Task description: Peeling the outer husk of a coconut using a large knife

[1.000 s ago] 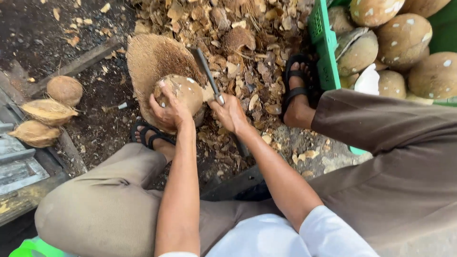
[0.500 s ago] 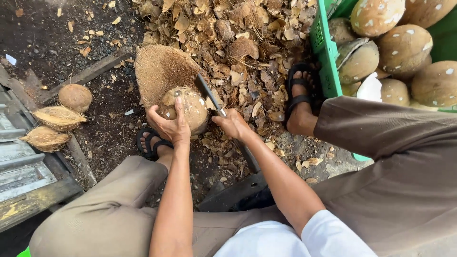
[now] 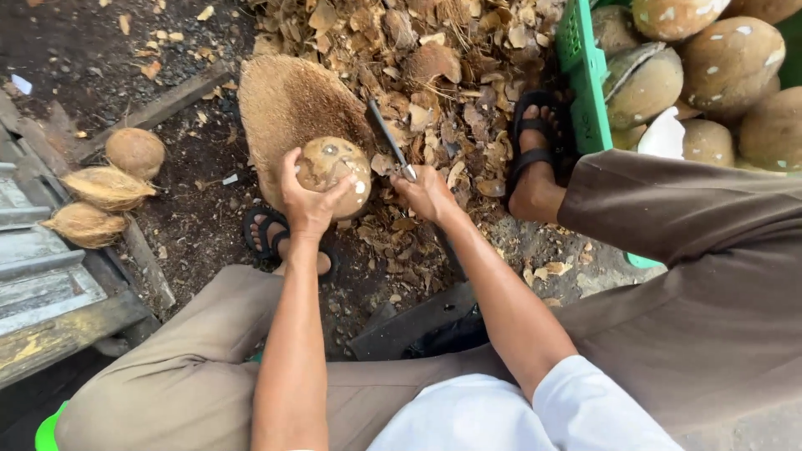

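Overhead, a green crate (image 3: 585, 75) of peeled coconuts is seen at the right, and a heap of husk chips (image 3: 434, 75) covers the ground ahead. A fibrous chopping block (image 3: 288, 104) stands between the feet. On it the coconut (image 3: 334, 163) is clasped by the left hand (image 3: 307, 200). A knife (image 3: 391, 149) is gripped in the right hand (image 3: 428, 194), just beside the coconut.

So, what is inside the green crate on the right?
The green crate holds several husked coconuts and a white piece. Its bottom and lower layers are covered; the person's knee hides its near side.
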